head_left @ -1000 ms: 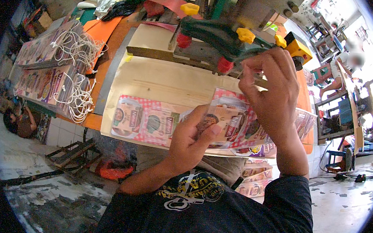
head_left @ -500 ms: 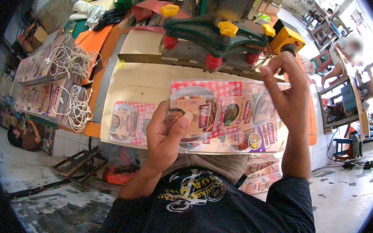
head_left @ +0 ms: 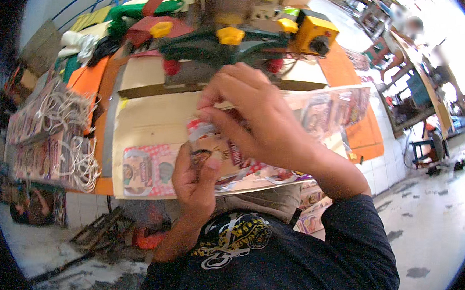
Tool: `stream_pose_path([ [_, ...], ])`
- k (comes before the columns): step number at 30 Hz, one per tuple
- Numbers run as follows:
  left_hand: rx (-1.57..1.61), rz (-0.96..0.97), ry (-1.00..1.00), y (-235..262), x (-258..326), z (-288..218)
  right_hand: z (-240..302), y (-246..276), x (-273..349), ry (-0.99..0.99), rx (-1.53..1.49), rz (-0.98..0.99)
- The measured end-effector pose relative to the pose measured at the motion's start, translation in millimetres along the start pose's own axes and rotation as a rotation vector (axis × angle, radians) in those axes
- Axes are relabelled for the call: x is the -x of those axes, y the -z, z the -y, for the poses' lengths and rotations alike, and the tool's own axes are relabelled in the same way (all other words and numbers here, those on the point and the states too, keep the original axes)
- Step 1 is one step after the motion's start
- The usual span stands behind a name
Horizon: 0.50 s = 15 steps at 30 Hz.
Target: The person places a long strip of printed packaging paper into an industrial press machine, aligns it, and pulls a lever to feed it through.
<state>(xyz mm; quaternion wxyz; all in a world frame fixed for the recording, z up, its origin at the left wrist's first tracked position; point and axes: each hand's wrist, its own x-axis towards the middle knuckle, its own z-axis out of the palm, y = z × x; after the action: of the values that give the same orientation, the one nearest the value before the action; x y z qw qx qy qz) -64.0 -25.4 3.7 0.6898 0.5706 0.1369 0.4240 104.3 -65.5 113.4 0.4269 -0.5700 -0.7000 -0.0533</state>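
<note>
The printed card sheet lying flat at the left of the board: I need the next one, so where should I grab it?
Judging by its pose, take the printed card sheet by its near edge, coming from the person's side. It lies flat on the pale board with that edge at the board's rim, so fingers could probably slip under there. Both hands are busy: left hand and right hand hold another printed card.

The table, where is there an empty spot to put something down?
The pale board is bare between the machine's base above and the printed sheet along the near edge. Left of it is crowded with white cord bundles. The middle is taken: left hand and right hand both grip printed packets.
</note>
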Motion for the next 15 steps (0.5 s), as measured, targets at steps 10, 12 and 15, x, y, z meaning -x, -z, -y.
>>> stream_pose_path([
  [10, -0.07, -0.071, -0.067, -3.6, 2.1, -0.9, -17.7, 12.6, 16.9, 0.016, 0.308, -0.401],
  [12, -0.034, -0.112, -0.106, 7.2, 6.5, 0.6, -24.5, 33.0, 26.7, -0.215, 0.293, -0.496],
  [15, 0.075, -0.173, -0.143, 39.7, 3.3, 4.8, -39.7, 67.7, 51.1, -0.323, 0.372, -0.579],
])
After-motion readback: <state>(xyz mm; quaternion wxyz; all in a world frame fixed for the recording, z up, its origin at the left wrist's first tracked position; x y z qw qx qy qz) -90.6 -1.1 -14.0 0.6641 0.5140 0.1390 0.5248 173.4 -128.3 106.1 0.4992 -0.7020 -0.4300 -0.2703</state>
